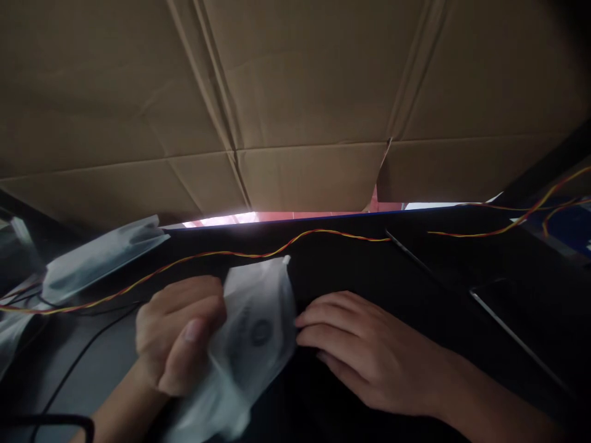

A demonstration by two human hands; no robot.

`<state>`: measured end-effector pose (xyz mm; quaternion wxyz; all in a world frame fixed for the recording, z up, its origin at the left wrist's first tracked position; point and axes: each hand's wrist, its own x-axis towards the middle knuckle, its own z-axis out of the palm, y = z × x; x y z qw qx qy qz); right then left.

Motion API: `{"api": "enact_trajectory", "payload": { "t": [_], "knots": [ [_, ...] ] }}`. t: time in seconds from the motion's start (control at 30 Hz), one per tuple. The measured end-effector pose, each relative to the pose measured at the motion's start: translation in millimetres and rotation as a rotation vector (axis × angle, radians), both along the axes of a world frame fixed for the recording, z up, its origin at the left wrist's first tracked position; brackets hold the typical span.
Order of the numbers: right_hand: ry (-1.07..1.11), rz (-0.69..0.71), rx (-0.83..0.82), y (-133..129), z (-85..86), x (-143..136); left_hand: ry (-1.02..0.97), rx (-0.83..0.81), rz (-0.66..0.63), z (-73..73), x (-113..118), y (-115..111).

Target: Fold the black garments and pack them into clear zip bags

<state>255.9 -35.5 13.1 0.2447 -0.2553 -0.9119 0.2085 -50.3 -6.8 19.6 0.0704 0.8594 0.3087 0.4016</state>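
Observation:
A translucent plastic bag [261, 320] with dark printing hangs between my hands, low in the middle of the head view. My left hand [184, 332] is curled into a fist around the bag's left edge, with the thumb folded over. The fingertips of my right hand [351, 344] are drawn together at the bag's right edge; what they hold, if anything, is hidden. Behind both hands a twisted red and yellow wire [221, 253] runs across the black surface [341, 264].
Brown cardboard [305, 80] covers the upper view. Another plastic bag [106, 255] lies at the left, near black cables [87, 347]. Two thin metal edges, one of them a rod [517, 338], lie at the right.

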Motion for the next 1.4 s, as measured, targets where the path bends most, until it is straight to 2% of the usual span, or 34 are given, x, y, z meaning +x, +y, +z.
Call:
{"api": "enact_trajectory", "payload": {
  "t": [0.1,0.2,0.27,0.33,0.47,0.57,0.67,0.77,0.87,0.97,1.07,1.17,1.23,1.3,1.4],
  "knots": [
    [0.055,-0.015,-0.034,-1.1,9.7,10.2,0.018,0.059,-0.090,0.7,4.0,3.7],
    [-0.116,0.004,-0.153,-3.9,13.0,19.1,0.048,0.050,-0.067,0.6,2.2,8.1],
    [-0.227,0.023,-0.200,-6.4,8.3,19.8,0.067,0.031,-0.039,0.4,0.2,9.4],
    [-0.264,0.041,-0.179,-8.6,0.4,16.3,0.094,-0.001,-0.006,-0.1,-0.6,9.8],
    [-0.258,0.036,-0.017,-10.6,-10.4,5.7,0.157,-0.080,-0.002,-4.2,-0.5,13.1],
    [-0.197,-0.008,0.042,-7.0,-9.3,4.5,0.188,-0.162,-0.038,-8.4,0.6,16.4],
    [-0.044,-0.126,-0.049,1.8,-3.4,10.9,0.204,-0.260,-0.077,-12.3,6.1,15.4],
    [0.188,-0.300,-0.135,8.9,2.8,17.6,0.160,-0.340,-0.111,-17.2,17.5,9.7],
    [0.263,-0.373,-0.049,7.2,5.7,16.0,0.071,-0.396,-0.142,-22.0,31.1,2.2],
    [0.059,-0.262,0.048,-0.5,4.0,7.1,-0.008,-0.419,-0.173,-24.4,41.1,-4.1],
    [-0.110,-0.100,0.059,-5.9,-0.8,-0.7,-0.064,-0.406,-0.202,-25.0,46.2,-8.7],
    [-0.151,0.039,0.035,-6.4,-5.5,-4.5,-0.084,-0.379,-0.249,-22.8,49.8,-11.9],
    [-0.131,0.066,0.022,-6.1,-7.0,-6.7,-0.025,-0.340,-0.300,-18.7,51.5,-12.6],
    [-0.099,-0.017,0.003,-6.9,-7.3,-9.6,0.093,-0.295,-0.327,-13.6,51.0,-11.6],
    [-0.080,-0.223,-0.038,-9.9,-7.0,-14.3,0.202,-0.280,-0.277,-8.7,44.8,-8.0]
  ]
}}
